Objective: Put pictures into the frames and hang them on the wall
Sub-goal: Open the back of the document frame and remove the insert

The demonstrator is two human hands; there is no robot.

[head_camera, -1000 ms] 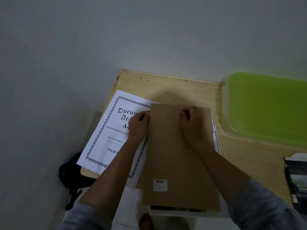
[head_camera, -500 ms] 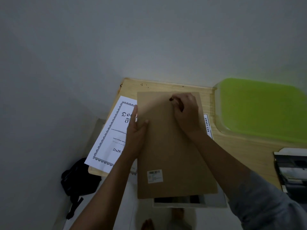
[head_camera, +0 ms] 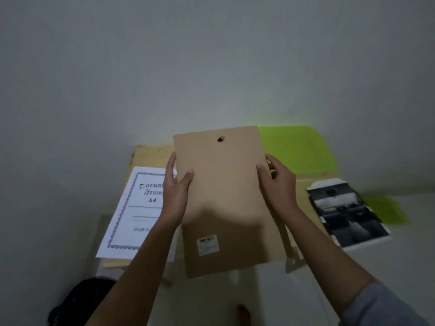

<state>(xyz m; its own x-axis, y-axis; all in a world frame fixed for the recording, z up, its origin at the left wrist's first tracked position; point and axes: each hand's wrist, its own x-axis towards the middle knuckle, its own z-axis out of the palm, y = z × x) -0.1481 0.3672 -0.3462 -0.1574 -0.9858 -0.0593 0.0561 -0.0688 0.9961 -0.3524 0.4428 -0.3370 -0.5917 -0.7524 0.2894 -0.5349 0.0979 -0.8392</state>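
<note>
Dim room, plain grey wall [head_camera: 211, 55] behind small wooden worktop [head_camera: 150, 156]. Printed A4 insert sheet [head_camera: 138, 208] lies at left; green tray [head_camera: 294, 149] far right; dark photo print [head_camera: 346, 215] right (blurred). Black bag [head_camera: 77, 302] on floor, near left. Brown frame backing board [head_camera: 226, 198] held above worktop, hanger hook [head_camera: 220, 138] near top. Left hand [head_camera: 176, 191] and right hand [head_camera: 277, 182]: each grip clamps one side edge, thumb on the board's near face.

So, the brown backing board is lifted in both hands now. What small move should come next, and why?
Probably set the backing board aside on the table. The left hand and the right hand grip its side edges and hold it off the table, hanger side facing the camera. The printed photo lies on the right, not yet in a frame, so both hands must be free.
</note>
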